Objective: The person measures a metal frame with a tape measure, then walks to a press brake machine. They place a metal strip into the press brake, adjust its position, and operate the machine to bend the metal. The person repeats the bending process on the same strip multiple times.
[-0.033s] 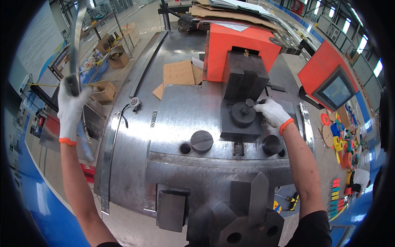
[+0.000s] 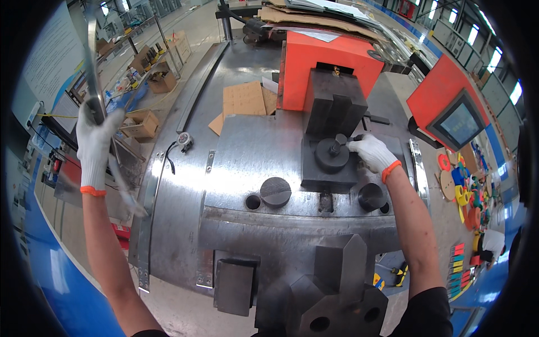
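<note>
My left hand (image 2: 94, 143), in a white glove with an orange cuff, is raised at the left of the machine table. It is closed around a long, thin metal strip (image 2: 91, 59), which stands upright but tilted; its lower end is blurred by motion. My right hand (image 2: 371, 153), gloved the same way, reaches to a round dark die (image 2: 331, 156) on a square black block (image 2: 328, 181). Its fingers close on a short dark handle (image 2: 357, 138) at the die's right side; the fingers partly hide the handle. Behind stands a tall dark steel block (image 2: 335, 101).
The steel table (image 2: 247, 151) carries two loose round dies, one a slotted cylinder (image 2: 275, 192), and a small round gauge (image 2: 183, 140). An orange housing (image 2: 295, 73) rises behind. A screen (image 2: 460, 121) stands right. Notched steel blocks (image 2: 342, 306) fill the near edge.
The metal strip in my left hand has swung: its top moved left and its lower end right, toward the table edge. The left hand turned slightly with it. My right hand stays in place.
</note>
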`<state>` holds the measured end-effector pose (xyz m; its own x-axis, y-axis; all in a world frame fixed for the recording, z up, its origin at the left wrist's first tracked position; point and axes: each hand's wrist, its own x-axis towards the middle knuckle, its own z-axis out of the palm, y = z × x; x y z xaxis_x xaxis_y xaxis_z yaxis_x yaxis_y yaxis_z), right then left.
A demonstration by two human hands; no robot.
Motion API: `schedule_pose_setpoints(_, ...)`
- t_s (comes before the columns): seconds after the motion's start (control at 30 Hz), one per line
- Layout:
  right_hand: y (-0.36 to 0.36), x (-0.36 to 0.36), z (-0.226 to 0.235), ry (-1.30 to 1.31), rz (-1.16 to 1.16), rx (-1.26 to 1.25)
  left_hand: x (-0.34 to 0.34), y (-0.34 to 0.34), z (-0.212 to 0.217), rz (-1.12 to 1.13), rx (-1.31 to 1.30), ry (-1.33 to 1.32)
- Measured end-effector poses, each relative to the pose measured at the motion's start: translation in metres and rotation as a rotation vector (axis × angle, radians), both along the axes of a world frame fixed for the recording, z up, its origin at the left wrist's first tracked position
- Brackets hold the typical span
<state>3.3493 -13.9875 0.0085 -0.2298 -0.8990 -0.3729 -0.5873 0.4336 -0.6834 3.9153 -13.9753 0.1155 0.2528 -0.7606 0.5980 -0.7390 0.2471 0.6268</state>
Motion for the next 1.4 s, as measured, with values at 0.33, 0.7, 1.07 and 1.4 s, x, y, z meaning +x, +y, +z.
schedule_pose_setpoints(0.33, -0.003, 0.003, -0.007, -0.073, -0.02, -0.04, -0.116, -0.015, -0.092, -0.15, -0.43, 1.274)
schedule_pose_setpoints(0.7, -0.002, 0.004, -0.001, 0.037, 0.006, 0.044, -0.126, -0.016, -0.192, -0.194, -0.081, 1.682)
schedule_pose_setpoints(1.07, -0.005, -0.014, -0.019, -0.092, -0.083, -0.012, -0.151, -0.015, -0.191, -0.208, -0.071, 1.637)
schedule_pose_setpoints(1.4, 0.0, -0.016, -0.033, 0.011, -0.021, -0.128, -0.158, -0.011, -0.201, -0.031, -0.017, 1.71)
